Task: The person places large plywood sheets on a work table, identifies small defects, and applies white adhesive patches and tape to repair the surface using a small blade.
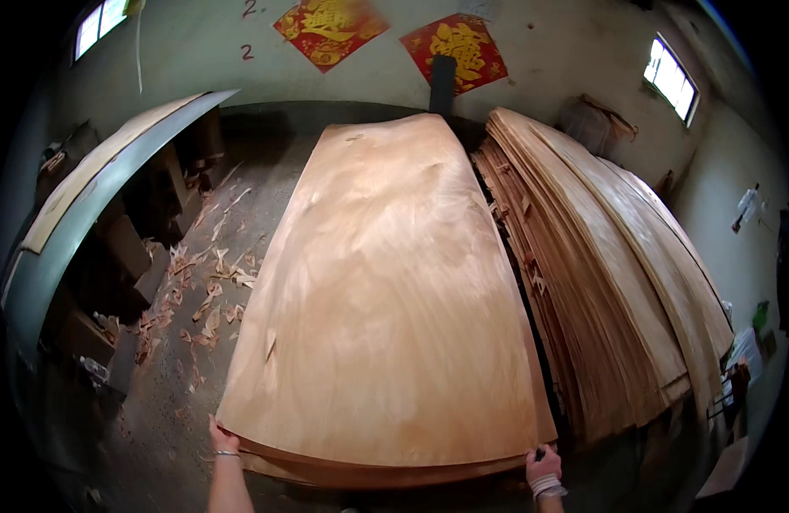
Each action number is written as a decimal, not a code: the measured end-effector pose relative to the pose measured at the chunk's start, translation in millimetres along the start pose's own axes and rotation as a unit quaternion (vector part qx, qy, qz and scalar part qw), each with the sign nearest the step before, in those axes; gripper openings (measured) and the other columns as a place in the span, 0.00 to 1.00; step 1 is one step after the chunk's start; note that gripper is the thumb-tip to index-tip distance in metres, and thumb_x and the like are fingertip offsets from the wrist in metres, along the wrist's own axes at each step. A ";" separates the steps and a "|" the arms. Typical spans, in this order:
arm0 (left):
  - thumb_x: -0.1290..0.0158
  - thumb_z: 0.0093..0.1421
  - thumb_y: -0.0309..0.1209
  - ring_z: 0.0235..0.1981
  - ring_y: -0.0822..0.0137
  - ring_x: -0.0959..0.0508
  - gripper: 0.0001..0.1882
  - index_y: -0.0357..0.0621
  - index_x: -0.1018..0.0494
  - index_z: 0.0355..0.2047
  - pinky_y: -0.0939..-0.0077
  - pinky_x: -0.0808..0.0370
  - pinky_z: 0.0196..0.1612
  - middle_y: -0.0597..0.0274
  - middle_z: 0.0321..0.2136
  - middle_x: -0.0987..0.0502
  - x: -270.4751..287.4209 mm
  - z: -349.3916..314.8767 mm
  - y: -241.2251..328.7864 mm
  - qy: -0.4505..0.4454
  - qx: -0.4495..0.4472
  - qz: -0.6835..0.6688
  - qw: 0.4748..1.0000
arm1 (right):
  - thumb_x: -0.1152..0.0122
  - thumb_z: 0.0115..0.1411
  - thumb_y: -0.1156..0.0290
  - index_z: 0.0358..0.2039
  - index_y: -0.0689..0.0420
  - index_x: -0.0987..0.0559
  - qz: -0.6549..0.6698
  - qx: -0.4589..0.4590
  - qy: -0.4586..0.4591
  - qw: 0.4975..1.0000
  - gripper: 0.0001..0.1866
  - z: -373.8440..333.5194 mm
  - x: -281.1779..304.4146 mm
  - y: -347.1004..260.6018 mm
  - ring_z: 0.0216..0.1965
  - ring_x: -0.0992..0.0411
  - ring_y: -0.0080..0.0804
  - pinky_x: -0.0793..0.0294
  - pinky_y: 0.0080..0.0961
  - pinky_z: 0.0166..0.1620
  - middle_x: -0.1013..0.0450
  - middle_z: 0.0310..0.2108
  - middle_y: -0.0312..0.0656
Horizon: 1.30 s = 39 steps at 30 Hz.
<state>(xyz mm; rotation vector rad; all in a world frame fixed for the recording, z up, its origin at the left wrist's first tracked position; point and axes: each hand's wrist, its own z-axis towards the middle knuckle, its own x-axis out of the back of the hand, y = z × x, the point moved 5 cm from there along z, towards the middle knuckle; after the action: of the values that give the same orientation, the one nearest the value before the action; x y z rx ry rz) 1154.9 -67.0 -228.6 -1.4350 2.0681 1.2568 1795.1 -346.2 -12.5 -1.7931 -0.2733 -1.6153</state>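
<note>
A long, pale brown wood veneer sheet (386,299) lies on top of a stack running away from me, its surface slightly wavy. My left hand (224,439) pinches the sheet's near left corner, thumb along the edge. At the near right corner, my right hand (544,468) is closed on the sheet's edge. A small dark thing shows at the right hand's fingers, too small to name. Below the top sheet, the edges of lower sheets (386,475) show along the near side.
To the right stands a thick stack of veneer sheets (599,256) with ragged edges. A bench with a pale green top (112,188) carries a board (95,175) on the left. Torn veneer scraps (210,321) litter the floor (270,184) between. A dark post (442,85) rises at the far end.
</note>
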 end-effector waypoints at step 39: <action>0.54 0.51 0.24 0.23 0.76 0.35 0.01 0.41 0.34 0.24 0.79 0.35 0.28 0.69 0.20 0.33 197.2 25.7 -91.2 0.346 -0.384 0.508 0.689 | 0.53 0.57 0.58 0.36 0.65 0.28 -0.062 -0.210 -0.160 0.963 0.20 71.8 -296.1 252.4 0.31 0.34 0.34 0.33 0.24 0.36 0.29 0.29 0.45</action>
<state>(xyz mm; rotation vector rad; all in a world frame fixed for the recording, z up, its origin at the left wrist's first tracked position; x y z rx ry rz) 1142.5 -171.5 -420.4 -1.0037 3.3406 2.5488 1938.9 -401.9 -376.8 -2.4108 -0.2007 -1.5434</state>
